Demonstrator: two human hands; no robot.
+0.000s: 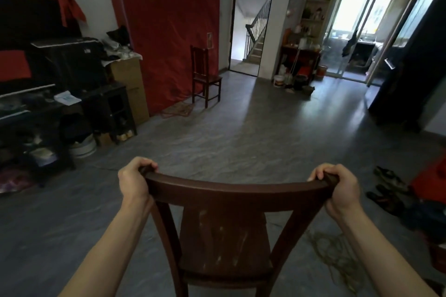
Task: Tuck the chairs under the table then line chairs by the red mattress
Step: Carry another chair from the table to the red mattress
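A dark wooden chair (224, 229) is right in front of me, its back toward me. My left hand (134, 179) grips the left end of its curved top rail and my right hand (337, 188) grips the right end. The red mattress (166, 38) leans upright against the far wall. A second dark wooden chair (205, 77) stands on the floor just in front of the mattress's right part, its seat facing right. No table is in view.
Dark cluttered shelves and a cardboard box (130, 87) line the left wall. A rope coil (177, 109) lies at the mattress's foot and another rope (337, 258) at lower right. Shoes (386, 185) lie on the right. An open doorway (251, 24) shows stairs. Grey floor (241, 132) stretches between.
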